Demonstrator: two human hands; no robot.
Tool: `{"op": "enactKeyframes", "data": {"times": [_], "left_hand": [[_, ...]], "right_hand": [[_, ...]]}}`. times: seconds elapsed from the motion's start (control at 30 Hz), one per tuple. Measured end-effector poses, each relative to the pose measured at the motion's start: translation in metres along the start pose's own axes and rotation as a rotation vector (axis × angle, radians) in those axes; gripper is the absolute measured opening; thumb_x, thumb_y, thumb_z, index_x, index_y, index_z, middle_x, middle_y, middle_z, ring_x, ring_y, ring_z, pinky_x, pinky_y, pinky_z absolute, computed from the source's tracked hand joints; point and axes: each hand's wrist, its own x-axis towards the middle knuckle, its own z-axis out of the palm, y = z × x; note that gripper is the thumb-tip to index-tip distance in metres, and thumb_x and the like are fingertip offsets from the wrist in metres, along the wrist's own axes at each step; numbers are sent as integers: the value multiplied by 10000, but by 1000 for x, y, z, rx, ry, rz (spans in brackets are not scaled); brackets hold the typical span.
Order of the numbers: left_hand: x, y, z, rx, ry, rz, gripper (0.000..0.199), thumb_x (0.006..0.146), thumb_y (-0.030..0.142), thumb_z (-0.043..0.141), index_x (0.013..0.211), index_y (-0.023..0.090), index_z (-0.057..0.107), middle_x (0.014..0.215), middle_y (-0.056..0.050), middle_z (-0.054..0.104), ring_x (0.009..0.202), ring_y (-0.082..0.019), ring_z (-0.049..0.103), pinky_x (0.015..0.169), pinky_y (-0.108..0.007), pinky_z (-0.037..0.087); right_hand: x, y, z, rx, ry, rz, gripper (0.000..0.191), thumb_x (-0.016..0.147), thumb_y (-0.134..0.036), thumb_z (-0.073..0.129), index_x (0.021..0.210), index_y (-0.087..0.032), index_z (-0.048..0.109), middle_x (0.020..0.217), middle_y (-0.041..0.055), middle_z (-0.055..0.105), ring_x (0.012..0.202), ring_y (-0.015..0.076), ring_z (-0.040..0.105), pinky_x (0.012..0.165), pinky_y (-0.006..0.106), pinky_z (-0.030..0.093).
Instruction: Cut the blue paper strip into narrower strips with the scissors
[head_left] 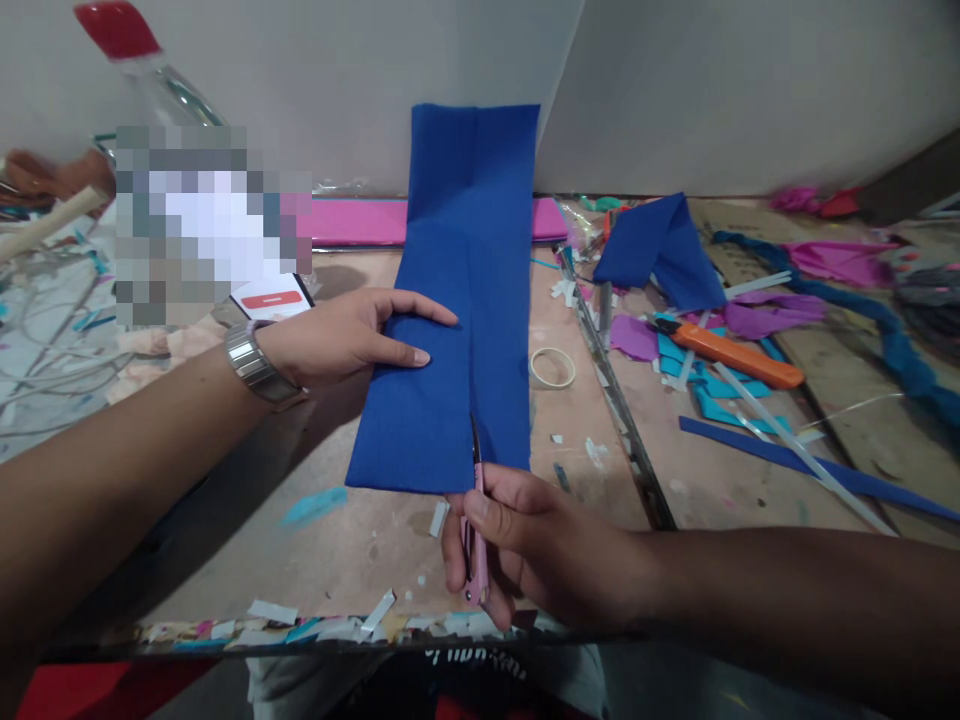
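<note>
Both my hands are on the blue sheet in the head view: the left hand lies over its left edge and the right hand is at its near end. My left thumb and forefinger are spread wide on top of the sheet; the other fingers are hidden, so I cannot tell how they lie. My right fingers are closed around the pink handles of the scissors, whose dark blade points away from me at a line running up the middle of the sheet; I cannot tell how far apart the blades are. The sheet lies lengthwise in front of me on the table, its far part passing over a pink strip and rising in front of the wall. On my left wrist is a watch, with a phone just beyond and a red-capped bottle farther off. Just right of the sheet lies a ring; past a dark bar are a folded blue piece, an orange cutter over bright scraps, and a narrow blue strip
</note>
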Motion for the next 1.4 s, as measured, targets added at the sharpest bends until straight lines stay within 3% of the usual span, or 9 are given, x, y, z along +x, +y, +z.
{"op": "enactKeyframes", "data": {"times": [0.3,0.57,1.13,1.4], "left_hand": [[-1,1,1,34,-9,-2,483,770,197,845,1234,234,714,1181,-55,756,939,-193,751,837,-318,648],[-3,1,3,75,-32,29,465,789,208,841,1236,246,717,1205,-46,743,992,-195,730,884,-332,640],[-3,2,4,66,-20,10,462,786,179,836,1227,254,722,1156,-35,750,907,-167,732,834,-303,646],[-3,0,2,107,-31,35,462,814,201,820,1259,249,707,1194,-41,744,977,-177,734,880,-312,637]], "right_hand": [[1,2,-2,3,-28,-38,431,968,-556,653,886,-134,609,790,26,680,511,75,600,466,204,385],[1,2,-1,20,-19,-51,401,967,-546,655,887,-166,557,823,28,699,497,76,594,456,210,389],[0,0,1,37,8,-38,370,1004,-481,626,857,-141,607,775,27,687,485,67,583,428,181,383],[0,0,0,47,-9,-65,407,979,-517,658,859,-129,621,772,27,683,494,68,588,437,190,404]]}}
